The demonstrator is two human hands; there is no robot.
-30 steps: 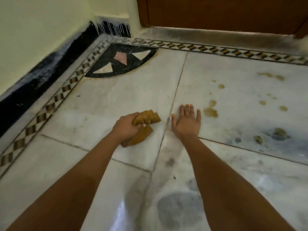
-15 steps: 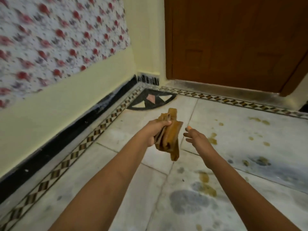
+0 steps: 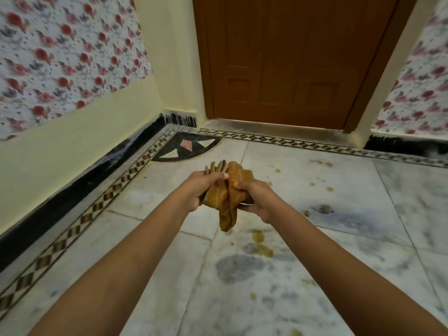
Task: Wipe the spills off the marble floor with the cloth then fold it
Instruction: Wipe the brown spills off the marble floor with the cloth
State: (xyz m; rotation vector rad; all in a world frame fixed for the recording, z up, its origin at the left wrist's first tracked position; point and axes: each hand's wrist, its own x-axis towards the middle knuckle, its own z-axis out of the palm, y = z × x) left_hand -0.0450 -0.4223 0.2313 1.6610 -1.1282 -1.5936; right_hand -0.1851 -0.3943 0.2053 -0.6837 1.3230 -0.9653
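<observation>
A bunched mustard-brown cloth (image 3: 228, 192) hangs in the air above the white marble floor (image 3: 150, 241). My left hand (image 3: 202, 189) grips its left side, and my right hand (image 3: 257, 197) pinches its right side; one corner dangles below them. Yellowish-brown spills lie on the floor: a large one just under the cloth (image 3: 261, 243), small drops to the right (image 3: 322, 186) and more near the far border (image 3: 321, 163).
A brown wooden door (image 3: 291, 59) stands straight ahead. The yellow wall (image 3: 80, 139) with a black skirting runs along the left, with a patterned inlay border (image 3: 114, 187) beside it. Grey stains mark the marble near me.
My left hand lifted the cloth off the floor. My right hand left the floor and took hold of the cloth too. The view tilted up toward the door.
</observation>
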